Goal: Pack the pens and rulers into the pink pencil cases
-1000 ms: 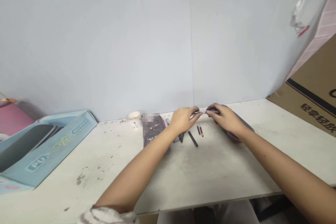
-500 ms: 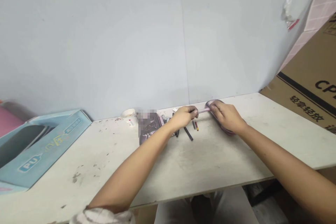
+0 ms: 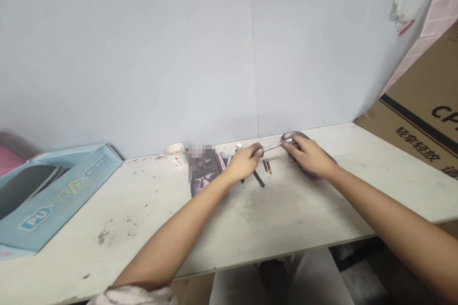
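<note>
A slim pink pen (image 3: 276, 146) lies across the gap between my hands, tilted up toward the right. My left hand (image 3: 245, 162) grips its left end, and my right hand (image 3: 309, 155) pinches its right end. Under my right hand lies a grey-pink pouch (image 3: 315, 175), partly hidden by my palm. Below the pen, a black pen tube (image 3: 258, 178) and two short refills, one dark (image 3: 265, 166) and one red and yellow (image 3: 269, 167), rest on the table near my left hand. A small white piece (image 3: 239, 145) lies behind my left hand.
A dark printed packet (image 3: 204, 176), partly blurred, and a white paper cup (image 3: 175, 148) stand left of my hands. A blue box (image 3: 60, 190) sits on the stained white table (image 3: 286, 209) at left, a cardboard carton (image 3: 418, 126) at right, a white wall behind.
My hands have drawn slightly apart, so more of the pink pen shows, and it now tilts more. The whole view has shifted a little as my head moved.
</note>
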### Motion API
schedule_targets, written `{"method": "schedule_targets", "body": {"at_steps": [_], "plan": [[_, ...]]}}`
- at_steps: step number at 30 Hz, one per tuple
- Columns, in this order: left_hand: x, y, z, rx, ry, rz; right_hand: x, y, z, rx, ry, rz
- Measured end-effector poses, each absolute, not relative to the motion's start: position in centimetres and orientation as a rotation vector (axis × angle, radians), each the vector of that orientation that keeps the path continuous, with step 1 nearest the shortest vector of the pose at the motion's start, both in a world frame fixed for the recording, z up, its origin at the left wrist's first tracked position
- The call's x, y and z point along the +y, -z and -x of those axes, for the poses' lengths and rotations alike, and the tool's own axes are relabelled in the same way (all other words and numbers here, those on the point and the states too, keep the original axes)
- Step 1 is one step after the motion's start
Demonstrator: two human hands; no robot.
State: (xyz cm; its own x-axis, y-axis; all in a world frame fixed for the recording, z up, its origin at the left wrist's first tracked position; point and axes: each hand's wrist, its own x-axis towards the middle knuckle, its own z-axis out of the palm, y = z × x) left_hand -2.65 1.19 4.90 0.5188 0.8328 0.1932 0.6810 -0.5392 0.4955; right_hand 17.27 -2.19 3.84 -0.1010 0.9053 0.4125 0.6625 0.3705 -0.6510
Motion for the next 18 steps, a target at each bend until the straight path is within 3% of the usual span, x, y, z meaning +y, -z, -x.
{"method": "schedule_targets", "body": {"at_steps": [6,8,13,18], "plan": [[1.0,-5.7,3.4,1.46,-0.546,-2.59,-1.3,-3.5,-16.0,-1.651,-0.752,1.334],[1.1,-5.5,3.8,1.477,-0.565,-2.595,-1.3,-3.4,-15.7,-1.678,-0.697,1.34],[1.6,-4.8,4.7,1.38,-0.542,-2.444,-1.5,-3.5,-15.8,-1.942,-0.172,1.25],[1.9,-4.2,4.9,1.422,-0.558,-2.449,-1.2,-4.1,-15.8,-2.022,-0.428,1.337]]}}
